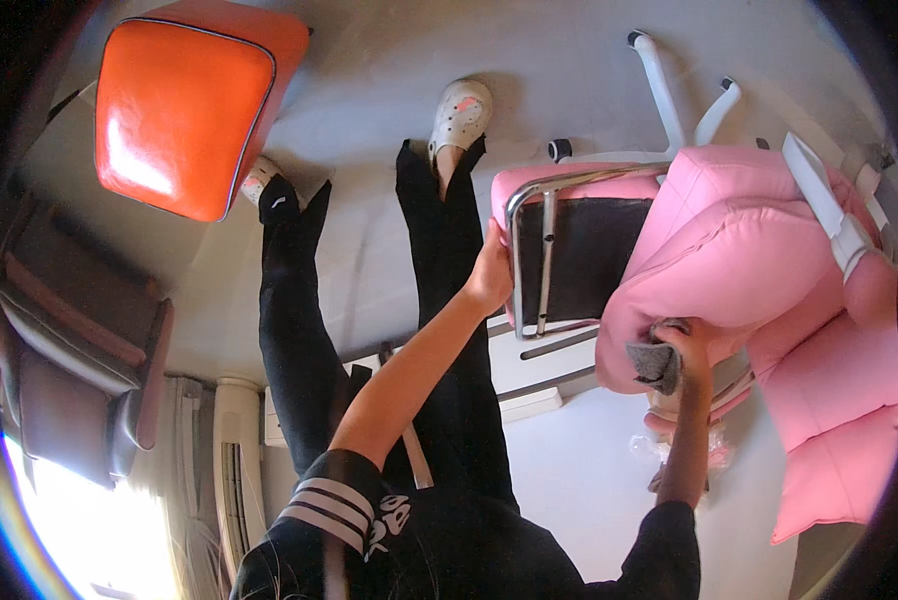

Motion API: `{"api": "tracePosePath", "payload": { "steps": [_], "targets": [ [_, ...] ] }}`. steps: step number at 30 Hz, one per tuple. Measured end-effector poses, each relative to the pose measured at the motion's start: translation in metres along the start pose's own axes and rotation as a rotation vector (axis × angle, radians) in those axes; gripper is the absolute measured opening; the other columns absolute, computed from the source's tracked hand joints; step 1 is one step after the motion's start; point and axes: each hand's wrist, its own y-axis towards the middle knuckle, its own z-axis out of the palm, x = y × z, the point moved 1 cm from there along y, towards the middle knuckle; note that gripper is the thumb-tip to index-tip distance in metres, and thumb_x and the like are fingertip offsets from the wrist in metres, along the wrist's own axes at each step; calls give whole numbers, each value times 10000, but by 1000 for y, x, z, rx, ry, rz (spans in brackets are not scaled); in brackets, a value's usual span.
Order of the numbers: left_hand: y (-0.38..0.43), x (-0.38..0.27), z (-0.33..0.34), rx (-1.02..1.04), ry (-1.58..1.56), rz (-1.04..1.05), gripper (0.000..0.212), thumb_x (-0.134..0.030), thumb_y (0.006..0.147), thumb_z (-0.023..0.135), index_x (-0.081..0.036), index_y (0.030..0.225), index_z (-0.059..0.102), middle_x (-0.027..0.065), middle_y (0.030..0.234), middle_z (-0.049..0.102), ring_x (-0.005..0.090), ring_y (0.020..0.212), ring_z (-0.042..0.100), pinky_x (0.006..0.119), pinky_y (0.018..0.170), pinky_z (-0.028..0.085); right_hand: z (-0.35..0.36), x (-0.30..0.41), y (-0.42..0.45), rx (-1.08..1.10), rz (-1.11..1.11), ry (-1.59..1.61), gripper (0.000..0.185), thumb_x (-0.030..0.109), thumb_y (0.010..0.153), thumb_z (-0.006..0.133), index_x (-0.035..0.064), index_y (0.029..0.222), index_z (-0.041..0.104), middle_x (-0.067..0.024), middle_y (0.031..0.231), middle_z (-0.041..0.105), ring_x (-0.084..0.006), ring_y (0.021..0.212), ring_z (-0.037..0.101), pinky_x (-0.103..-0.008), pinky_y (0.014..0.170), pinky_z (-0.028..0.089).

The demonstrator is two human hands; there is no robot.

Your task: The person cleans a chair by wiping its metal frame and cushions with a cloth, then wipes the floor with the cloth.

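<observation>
A pink upholstered office chair (726, 247) stands at the right, with white legs (662, 97) on casters. Its footrest (580, 255) has a chrome tube frame and a dark underside. My left hand (491, 271) grips the near left edge of that footrest, fingers partly hidden behind it. A folded grey cloth (655, 366) is in my right hand (687, 346), held against the front of the pink seat cushion. The chair's pink backrest (831, 382) lies farther right, beside a white armrest support (824, 202).
An orange stool (182, 112) with dark piping stands at upper left, close to my left shoe (263, 180). A grey armchair (81, 337) is at far left. Crumpled clear plastic (647, 448) lies beyond my right forearm. White slatted furniture (546, 360) shows below the footrest.
</observation>
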Motion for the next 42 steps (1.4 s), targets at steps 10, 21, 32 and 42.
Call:
{"api": "tracePosePath", "payload": {
  "steps": [10, 21, 32, 42],
  "targets": [
    [48, 70, 1, -62, 46, -24, 687, -619, 808, 209, -156, 1309, 126, 100, 1317, 232, 229, 1204, 242, 364, 992, 208, -7, -2, 25, 353, 141, -157, 530, 118, 609, 707, 0, 1074, 482, -103, 1027, 524, -202, 965, 486, -311, 843, 381],
    [127, 120, 91, 151, 256, -202, 874, -715, 722, 105, -90, 1332, 71, 139, 1320, 250, 246, 1173, 326, 323, 973, 286, -22, -26, 19, 523, 238, -398, 568, 361, 718, 634, 87, 1179, 446, -74, 1159, 478, -166, 1098, 405, -267, 922, 312],
    [118, 92, 89, 195, 406, -177, 761, -622, 798, 259, -111, 1329, 68, 133, 1315, 213, 243, 1198, 266, 372, 979, 219, -3, -27, 21, 394, 45, -496, 462, 228, 682, 685, 39, 1073, 525, -71, 1028, 547, -168, 969, 490, -305, 829, 391],
    [26, 8, 52, 100, 848, -207, 624, -560, 832, 304, -128, 1280, 262, 86, 1242, 374, 210, 1063, 438, 384, 908, 306, 0, -55, 10, 250, -64, -223, 469, 195, 631, 679, -19, 1018, 523, -100, 959, 569, -173, 885, 508, -292, 782, 391]
  ]
}}
